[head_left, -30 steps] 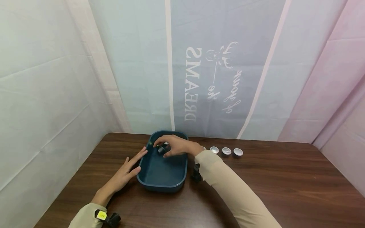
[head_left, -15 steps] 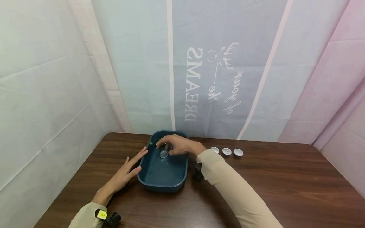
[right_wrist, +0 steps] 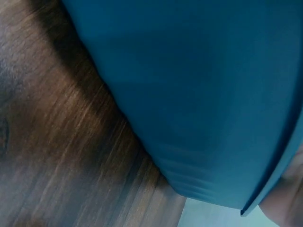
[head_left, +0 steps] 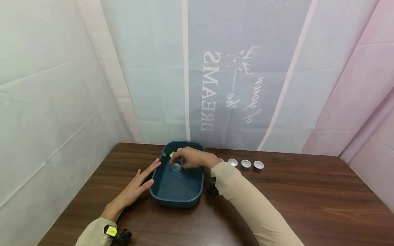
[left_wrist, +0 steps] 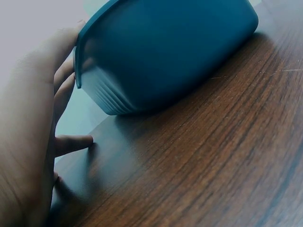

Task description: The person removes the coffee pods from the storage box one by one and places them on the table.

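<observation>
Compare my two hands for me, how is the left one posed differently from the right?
The left hand touches the blue bin's left side, whereas the right hand reaches over into it. The left hand's fingers are extended; the right hand's bend downward. Both are bare below light sleeves.

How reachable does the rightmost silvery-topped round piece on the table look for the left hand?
Probably not readily: the left hand touches the rim of the blue basin, and both the basin and the sleeved right forearm lie between it and that silvery-topped round piece.
</observation>
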Demonstrator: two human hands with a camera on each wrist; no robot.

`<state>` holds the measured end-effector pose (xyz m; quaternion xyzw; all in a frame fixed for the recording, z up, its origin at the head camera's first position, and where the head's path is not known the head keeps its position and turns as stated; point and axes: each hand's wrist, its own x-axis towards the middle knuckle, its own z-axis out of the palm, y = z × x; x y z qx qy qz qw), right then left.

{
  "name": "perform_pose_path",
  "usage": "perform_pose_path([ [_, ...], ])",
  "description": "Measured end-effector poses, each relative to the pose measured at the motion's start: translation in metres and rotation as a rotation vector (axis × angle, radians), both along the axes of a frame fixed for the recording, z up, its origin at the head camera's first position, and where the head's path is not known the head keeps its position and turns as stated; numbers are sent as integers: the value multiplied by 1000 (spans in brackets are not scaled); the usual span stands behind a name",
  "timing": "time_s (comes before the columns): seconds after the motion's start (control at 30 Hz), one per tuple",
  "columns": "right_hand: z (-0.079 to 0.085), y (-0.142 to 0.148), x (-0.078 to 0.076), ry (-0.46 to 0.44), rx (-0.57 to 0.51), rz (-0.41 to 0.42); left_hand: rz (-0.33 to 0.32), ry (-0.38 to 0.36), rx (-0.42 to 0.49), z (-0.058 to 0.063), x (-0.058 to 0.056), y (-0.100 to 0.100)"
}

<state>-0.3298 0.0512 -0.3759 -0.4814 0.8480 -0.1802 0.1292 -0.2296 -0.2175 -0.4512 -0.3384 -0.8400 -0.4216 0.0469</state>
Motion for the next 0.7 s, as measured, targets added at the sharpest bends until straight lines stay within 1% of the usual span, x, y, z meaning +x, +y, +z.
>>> perform_pose_path([
  [0.17,-1,-1,0,29,43,-16,-5,0,1,1,0,1],
  [0.4,-1,-3,-1,14,56,3,-5,-3,0,0,-1,1],
  [0.53,0,-4,-1,27,79,13,1,-7,-2,1,-1,1],
  [0.7,-1,-5,0,51,106,12,-2,-13,6,4,2,2],
])
